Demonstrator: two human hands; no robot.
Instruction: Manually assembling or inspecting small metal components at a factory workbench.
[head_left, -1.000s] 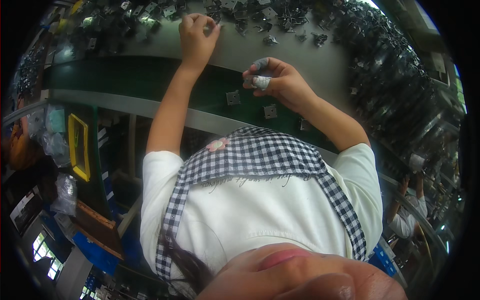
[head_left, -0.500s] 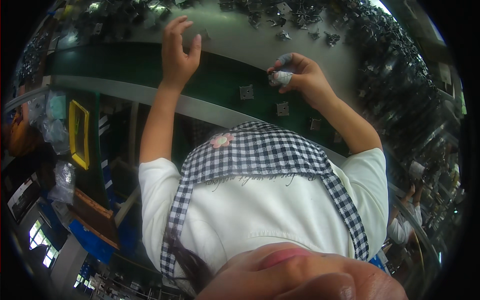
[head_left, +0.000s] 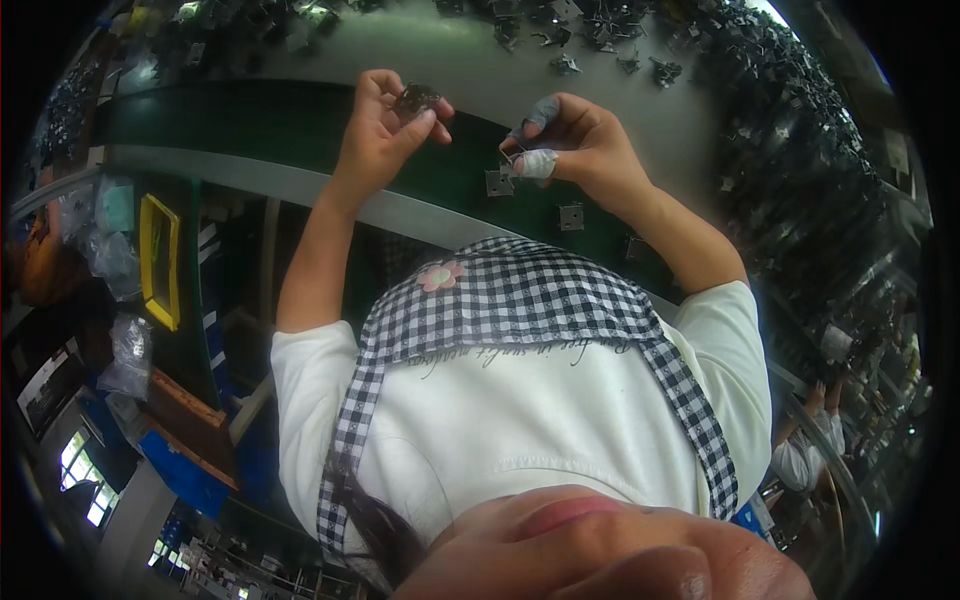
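Note:
My left hand (head_left: 385, 130) pinches a small dark metal bracket (head_left: 417, 98) between thumb and fingers, above the far edge of the green belt (head_left: 260, 125). To its right, my right hand (head_left: 580, 150) has grey and white wraps on its thumb and a finger. Its fingertips close on a small thin metal piece (head_left: 510, 155), mostly hidden by the fingers. Just below those fingertips lies a square metal plate (head_left: 499, 184) with a hole. I cannot tell whether the held piece touches it. Another square plate (head_left: 571, 217) lies nearer to me on the belt.
Beyond the belt is a grey work surface (head_left: 440, 45) with loose metal brackets (head_left: 600, 30). A large heap of metal parts (head_left: 800, 160) fills the right side. A metal rail (head_left: 250, 178) edges the belt on my side. At left stands a yellow frame (head_left: 160, 262).
My left hand, spread and holding nothing before, has come nearer and right and now holds a metal bracket. My right hand has shifted left, over the square plate.

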